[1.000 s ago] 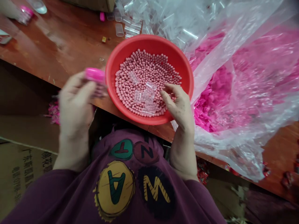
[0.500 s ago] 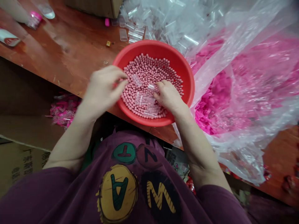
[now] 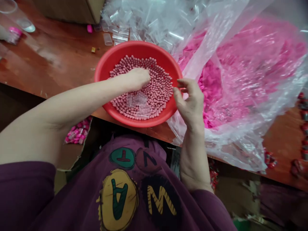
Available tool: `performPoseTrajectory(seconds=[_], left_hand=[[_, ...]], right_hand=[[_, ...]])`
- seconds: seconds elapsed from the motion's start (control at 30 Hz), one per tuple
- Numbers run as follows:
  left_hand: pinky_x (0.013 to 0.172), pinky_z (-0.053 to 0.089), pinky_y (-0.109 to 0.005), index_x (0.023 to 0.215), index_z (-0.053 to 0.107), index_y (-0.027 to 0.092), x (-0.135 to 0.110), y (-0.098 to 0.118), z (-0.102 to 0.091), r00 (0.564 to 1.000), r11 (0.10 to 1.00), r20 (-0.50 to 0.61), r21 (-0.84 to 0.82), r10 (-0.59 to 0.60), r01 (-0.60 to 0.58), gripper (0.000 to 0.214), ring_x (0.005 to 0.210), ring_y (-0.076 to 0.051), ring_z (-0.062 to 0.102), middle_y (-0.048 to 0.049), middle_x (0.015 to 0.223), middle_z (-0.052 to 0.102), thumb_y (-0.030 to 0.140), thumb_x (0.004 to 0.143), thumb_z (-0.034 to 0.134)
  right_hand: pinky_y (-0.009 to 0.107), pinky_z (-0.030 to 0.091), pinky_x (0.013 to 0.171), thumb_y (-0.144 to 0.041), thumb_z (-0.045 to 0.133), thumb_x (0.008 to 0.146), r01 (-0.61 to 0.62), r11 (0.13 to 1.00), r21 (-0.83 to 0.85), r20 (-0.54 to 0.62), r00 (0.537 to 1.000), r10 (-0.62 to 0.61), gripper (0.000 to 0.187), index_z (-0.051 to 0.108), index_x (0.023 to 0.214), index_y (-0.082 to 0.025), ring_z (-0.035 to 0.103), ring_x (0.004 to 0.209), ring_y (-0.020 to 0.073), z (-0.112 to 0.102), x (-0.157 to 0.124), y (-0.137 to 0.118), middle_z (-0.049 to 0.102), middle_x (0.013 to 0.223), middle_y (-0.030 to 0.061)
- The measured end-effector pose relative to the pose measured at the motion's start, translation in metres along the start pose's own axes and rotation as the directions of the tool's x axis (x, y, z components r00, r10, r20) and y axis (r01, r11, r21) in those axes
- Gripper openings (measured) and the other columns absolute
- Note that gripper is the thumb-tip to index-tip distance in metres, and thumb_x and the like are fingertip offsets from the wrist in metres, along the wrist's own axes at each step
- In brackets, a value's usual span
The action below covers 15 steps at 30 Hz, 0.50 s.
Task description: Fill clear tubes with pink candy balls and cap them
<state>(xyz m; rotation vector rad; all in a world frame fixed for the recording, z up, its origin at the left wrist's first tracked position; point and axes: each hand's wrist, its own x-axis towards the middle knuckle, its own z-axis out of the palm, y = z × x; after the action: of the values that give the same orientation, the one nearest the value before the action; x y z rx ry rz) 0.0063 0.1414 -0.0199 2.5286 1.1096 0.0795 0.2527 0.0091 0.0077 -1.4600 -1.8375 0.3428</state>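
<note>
A red plastic basin (image 3: 109, 61) on the table holds a bed of small pink beads (image 3: 160, 85). Several clear plastic tubes (image 3: 137, 100) lie on the beads near the front. My left hand (image 3: 139, 78) reaches over them to the middle of the basin, fingers curled down and closed at the beads; whatever they grip is hidden. At the basin's right rim, my right hand (image 3: 191, 99) is raised with thumb and fingers curved and apart, and nothing shows between them.
Behind the basin is a heap of clear tubes (image 3: 149, 19). A clear plastic bag (image 3: 240, 141) with bright pink pieces (image 3: 211, 86) lies right. A cardboard box (image 3: 69, 11) stands back left. Below the table edge, another box holds pink filled tubes (image 3: 78, 131).
My left hand has moved right, from the basin's left rim into its middle. My right hand has left the tubes and moved to the right rim. The view has shifted right.
</note>
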Motion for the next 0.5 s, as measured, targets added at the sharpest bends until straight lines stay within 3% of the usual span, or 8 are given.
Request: performPoseTrajectory(seconds=[0.13, 0.23, 0.33, 0.4, 0.5], left_hand=[[0.110, 0.050, -0.040, 0.093, 0.082, 0.014, 0.025, 0.025, 0.014, 0.996, 0.999, 0.079, 0.006, 0.050, -0.051, 0.027, 0.113, -0.035, 0.072, -0.0114, 0.092, 0.071, 0.003, 0.073, 0.068], [0.098, 0.051, -0.037, 0.085, 0.079, 0.015, 0.034, 0.049, 0.018, 0.991, 0.993, 0.087, -0.065, 0.101, -0.095, 0.024, 0.099, -0.030, 0.070, -0.0090, 0.088, 0.069, 0.002, 0.068, 0.068], [0.087, 0.048, -0.035, 0.076, 0.075, 0.017, 0.028, 0.059, 0.012, 0.995, 0.954, 0.047, -0.293, 0.089, -0.071, 0.016, 0.082, -0.023, 0.063, -0.0026, 0.075, 0.064, 0.005, 0.065, 0.073], [0.084, 0.046, -0.034, 0.077, 0.078, 0.018, 0.016, 0.060, 0.002, 0.998, 0.859, 0.018, -0.510, 0.053, -0.036, 0.017, 0.075, -0.020, 0.060, 0.0001, 0.073, 0.066, 0.007, 0.065, 0.076], [0.086, 0.050, -0.034, 0.083, 0.082, 0.017, -0.014, 0.064, -0.015, 1.000, 0.614, 0.011, -0.790, -0.005, 0.011, 0.015, 0.077, -0.018, 0.063, -0.0009, 0.081, 0.073, 0.008, 0.071, 0.078]], right_hand=[[0.054, 0.067, 0.099, -0.044, 0.065, 0.111, -0.090, 0.996, 0.001, -0.153, 0.984, 0.089, 0.022, 0.075, 0.122, -0.028, 0.077, 0.104, 0.0281, -0.038, -0.020, 0.013, 0.082, 0.121, 0.0111], [0.051, 0.067, 0.091, -0.046, 0.066, 0.109, -0.131, 0.991, 0.038, -0.226, 0.965, 0.136, 0.026, 0.077, 0.119, -0.024, 0.079, 0.097, 0.0266, -0.046, -0.031, 0.024, 0.083, 0.110, 0.0091], [0.047, 0.067, 0.091, -0.048, 0.065, 0.110, -0.150, 0.988, 0.039, -0.237, 0.959, 0.155, 0.026, 0.077, 0.117, -0.026, 0.080, 0.097, 0.0248, -0.044, -0.037, 0.028, 0.084, 0.109, 0.0068], [0.046, 0.067, 0.091, -0.047, 0.065, 0.109, -0.162, 0.986, 0.047, -0.230, 0.958, 0.168, 0.025, 0.078, 0.117, -0.027, 0.081, 0.098, 0.0244, -0.042, -0.040, 0.025, 0.085, 0.109, 0.0060], [0.047, 0.068, 0.091, -0.044, 0.065, 0.108, -0.149, 0.984, 0.102, -0.203, 0.965, 0.167, 0.022, 0.078, 0.117, -0.028, 0.082, 0.097, 0.0245, -0.037, -0.040, 0.016, 0.085, 0.109, 0.0051]])
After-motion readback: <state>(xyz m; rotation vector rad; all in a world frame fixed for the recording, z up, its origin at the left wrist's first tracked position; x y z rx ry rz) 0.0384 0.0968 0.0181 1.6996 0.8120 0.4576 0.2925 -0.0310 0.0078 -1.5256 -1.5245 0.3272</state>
